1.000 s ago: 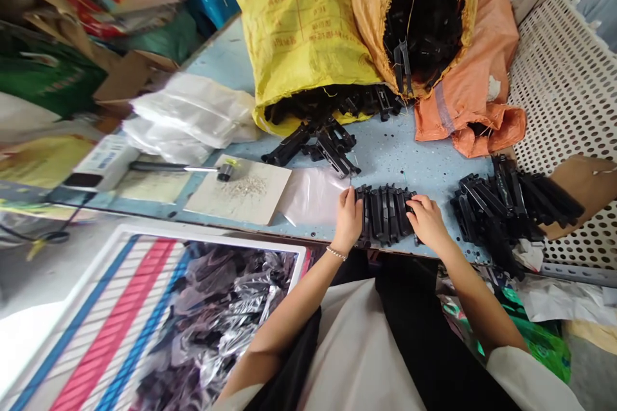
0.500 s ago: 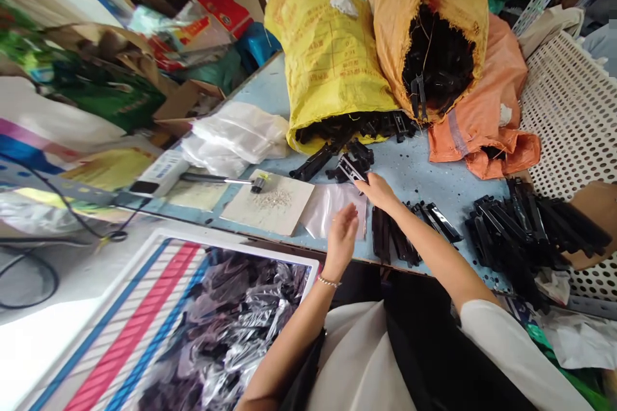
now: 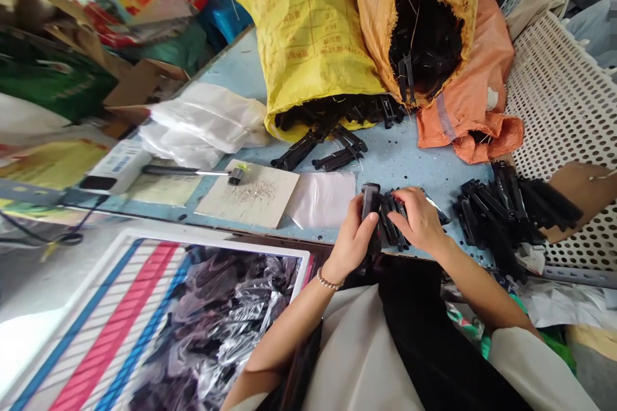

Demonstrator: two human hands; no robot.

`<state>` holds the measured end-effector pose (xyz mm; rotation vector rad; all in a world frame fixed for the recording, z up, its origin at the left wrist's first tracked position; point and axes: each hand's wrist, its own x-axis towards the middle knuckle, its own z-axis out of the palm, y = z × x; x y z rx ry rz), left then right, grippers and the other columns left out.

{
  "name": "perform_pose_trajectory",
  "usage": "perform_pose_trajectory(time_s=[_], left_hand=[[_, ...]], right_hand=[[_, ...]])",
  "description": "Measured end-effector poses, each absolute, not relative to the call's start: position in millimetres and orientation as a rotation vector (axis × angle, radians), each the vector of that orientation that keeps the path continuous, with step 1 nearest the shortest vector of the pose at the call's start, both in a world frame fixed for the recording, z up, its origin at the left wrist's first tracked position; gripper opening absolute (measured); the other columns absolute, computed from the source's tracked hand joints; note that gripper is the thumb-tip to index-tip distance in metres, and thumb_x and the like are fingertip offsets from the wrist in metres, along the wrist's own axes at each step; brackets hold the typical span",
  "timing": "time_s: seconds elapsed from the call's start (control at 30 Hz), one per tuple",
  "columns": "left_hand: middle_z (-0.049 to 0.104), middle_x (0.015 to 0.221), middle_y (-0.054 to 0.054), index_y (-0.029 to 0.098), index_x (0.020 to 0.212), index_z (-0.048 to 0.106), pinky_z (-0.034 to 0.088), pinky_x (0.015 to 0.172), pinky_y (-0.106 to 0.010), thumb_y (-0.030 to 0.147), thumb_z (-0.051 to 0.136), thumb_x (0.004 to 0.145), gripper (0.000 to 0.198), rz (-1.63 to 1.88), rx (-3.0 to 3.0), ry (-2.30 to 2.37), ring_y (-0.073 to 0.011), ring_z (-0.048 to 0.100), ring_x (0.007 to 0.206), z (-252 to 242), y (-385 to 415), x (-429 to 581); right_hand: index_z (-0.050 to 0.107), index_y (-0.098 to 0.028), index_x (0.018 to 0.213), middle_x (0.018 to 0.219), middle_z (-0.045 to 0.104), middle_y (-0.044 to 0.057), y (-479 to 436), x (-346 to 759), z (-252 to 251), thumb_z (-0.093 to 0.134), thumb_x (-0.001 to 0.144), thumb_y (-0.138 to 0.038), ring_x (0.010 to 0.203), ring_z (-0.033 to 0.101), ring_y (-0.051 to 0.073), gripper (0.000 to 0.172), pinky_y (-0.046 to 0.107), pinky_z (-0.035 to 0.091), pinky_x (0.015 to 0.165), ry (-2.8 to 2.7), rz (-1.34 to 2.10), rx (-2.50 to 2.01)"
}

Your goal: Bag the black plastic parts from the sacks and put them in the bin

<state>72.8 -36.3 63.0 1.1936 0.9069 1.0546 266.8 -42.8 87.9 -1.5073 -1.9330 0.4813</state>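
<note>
My left hand [image 3: 354,234] is closed around an upright, long narrow black piece [image 3: 371,205] at the front edge of the blue table, the thumb lying along its near side. Just to the right, my right hand [image 3: 418,221] reaches over a row of similar black pieces [image 3: 393,236]. Its thumb and fingers are apart, with the tips at the row; whether they touch a piece is hard to see. A clear plastic bag [image 3: 322,199] lies flat to the left of my hands. Several loose black pieces [image 3: 340,149] lie behind it.
A yellow sack [image 3: 313,45] and an orange sack [image 3: 371,0] spill black pieces at the back. A brush-like tool [image 3: 212,172] rests across a beige board [image 3: 270,205]. More black pieces [image 3: 496,212] are heaped right. Below left, a white-framed bin [image 3: 270,245] holds dark plastic bags.
My right hand has moved from above the clear bag to the row of black pieces. My left hand has moved right and now grips a black piece. The view has shifted.
</note>
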Motion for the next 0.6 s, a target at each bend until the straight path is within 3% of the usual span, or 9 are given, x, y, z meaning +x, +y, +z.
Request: perform_pose_trajectory(time_s=[0.07,0.13,0.3,0.4,0.6], left_hand=[[0.063,0.126,-0.011,0.021,0.136,0.049,0.053,0.092,-0.039,0.048,0.055,0.096,0.049,1.011,1.315,0.904,-0.0266,0.062,0.11,68.1,-44.4,74.8],[0.064,0.126,-0.012,0.02,0.138,0.047,0.051,0.094,-0.041,0.047,0.05,0.098,0.048,0.951,1.402,0.936,-0.0268,0.064,0.107,73.0,-52.3,75.3],[0.064,0.128,-0.014,0.02,0.14,0.047,0.051,0.091,-0.042,0.048,0.064,0.089,0.06,0.943,1.457,1.077,-0.0304,0.066,0.104,75.0,-55.8,71.5],[0.068,0.111,-0.009,0.022,0.135,0.051,0.054,0.083,-0.036,0.05,0.065,0.088,0.056,1.037,1.285,1.075,-0.0254,0.068,0.093,71.9,-43.1,68.3],[0.059,0.078,0.001,0.024,0.112,0.058,0.051,0.049,-0.024,0.058,0.063,0.087,0.042,1.066,0.909,0.986,-0.0122,0.059,0.054,68.7,-29.5,69.6]], right_hand=[[0.064,-0.02,0.099,0.094,0.064,0.013,-38.7,274.0,93.9,0.052,0.096,-0.052,0.091,0.056,0.028,0.034,0.045,0.047,0.085,-2.139,0.235,-1.465],[0.062,-0.021,0.087,0.082,0.062,0.01,-37.0,275.1,93.5,0.05,0.096,-0.057,0.082,0.055,0.026,0.039,0.042,0.046,0.078,-2.244,0.251,-1.391],[0.05,-0.023,0.079,0.067,0.052,0.001,-48.5,257.4,83.1,0.026,0.103,-0.058,0.062,0.05,0.017,0.049,0.032,0.043,0.06,-1.801,0.911,-1.398],[0.049,-0.022,0.078,0.065,0.051,-0.001,-60.8,244.5,81.2,0.023,0.104,-0.057,0.058,0.049,0.015,0.051,0.029,0.041,0.056,-1.77,1.164,-1.412],[0.061,-0.018,0.086,0.082,0.065,0.009,-86.4,227.7,55.4,0.051,0.1,-0.046,0.079,0.06,0.021,0.033,0.034,0.045,0.071,-2.422,0.446,-1.304]])
